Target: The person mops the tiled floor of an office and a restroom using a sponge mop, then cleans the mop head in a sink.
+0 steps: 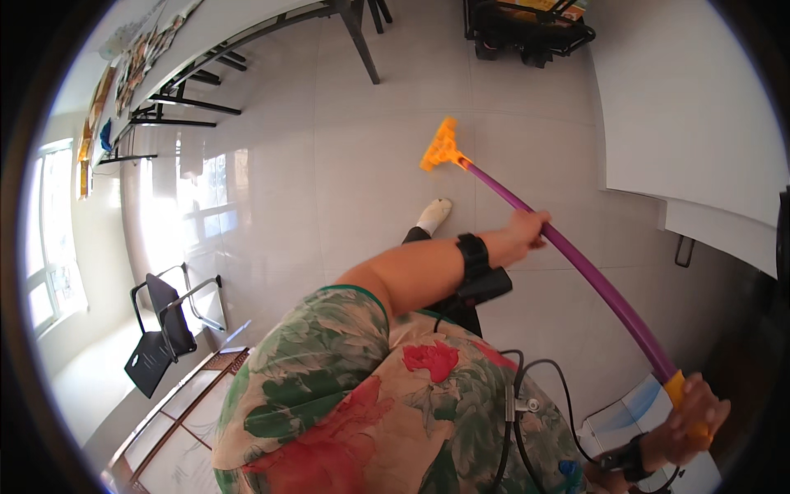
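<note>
A long purple mop handle (576,259) runs from lower right up to an orange mop head (442,146) resting on the pale tiled floor (346,165). My left hand (527,230) grips the handle about midway; a black band sits on that wrist. My right hand (695,416) closes over the handle's orange end grip at the lower right, also with a black wrist strap. My foot in a white sock (434,216) stands just behind the mop head. My floral top fills the lower middle.
A long white table (222,20) with black legs and papers runs along the top left. A black cart (527,33) stands at the top. A white counter (691,123) is on the right. A black folding chair (160,333) and a wooden-framed bench sit lower left, near bright windows.
</note>
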A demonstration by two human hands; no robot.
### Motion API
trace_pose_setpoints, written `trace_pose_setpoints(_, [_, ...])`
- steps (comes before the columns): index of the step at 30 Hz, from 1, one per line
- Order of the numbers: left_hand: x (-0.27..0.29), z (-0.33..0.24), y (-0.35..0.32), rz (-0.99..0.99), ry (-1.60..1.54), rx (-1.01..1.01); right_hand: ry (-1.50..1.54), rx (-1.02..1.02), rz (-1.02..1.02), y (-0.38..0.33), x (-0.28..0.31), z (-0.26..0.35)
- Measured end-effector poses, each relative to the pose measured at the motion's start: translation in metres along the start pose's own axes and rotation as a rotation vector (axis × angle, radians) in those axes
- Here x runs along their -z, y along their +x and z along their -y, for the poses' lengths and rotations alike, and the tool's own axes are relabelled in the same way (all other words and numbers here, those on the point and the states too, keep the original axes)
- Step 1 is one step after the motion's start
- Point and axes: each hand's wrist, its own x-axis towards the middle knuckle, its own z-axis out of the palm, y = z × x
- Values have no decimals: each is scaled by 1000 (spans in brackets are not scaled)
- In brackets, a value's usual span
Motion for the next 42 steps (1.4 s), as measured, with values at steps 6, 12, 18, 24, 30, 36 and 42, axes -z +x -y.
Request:
trace_pose_setpoints(6, [119,-115,35,-287,-25,-150,248,33,170,104,-84,-85])
trace_pose_setpoints(12, [196,-200,58,-415,-58,-180,326,50,257,186,-163,-127])
trace_pose_setpoints(18, [194,-225,90,-364,-14,-61,310,3,214,217,-165,-135])
trace_pose_setpoints(24, [137,-209,110,-282,94,14,289,-25,116,211,-121,-136])
trace_pose_setpoints(30, [83,-207,140,-151,338,6,254,-21,-4,189,-84,-139])
trace_pose_setpoints(36, [9,-180,167,-21,604,64,193,-52,-241,134,-44,-139])
trace_pose_setpoints(42, [-72,-85,139,170,814,261,126,-158,-464,55,5,-80])
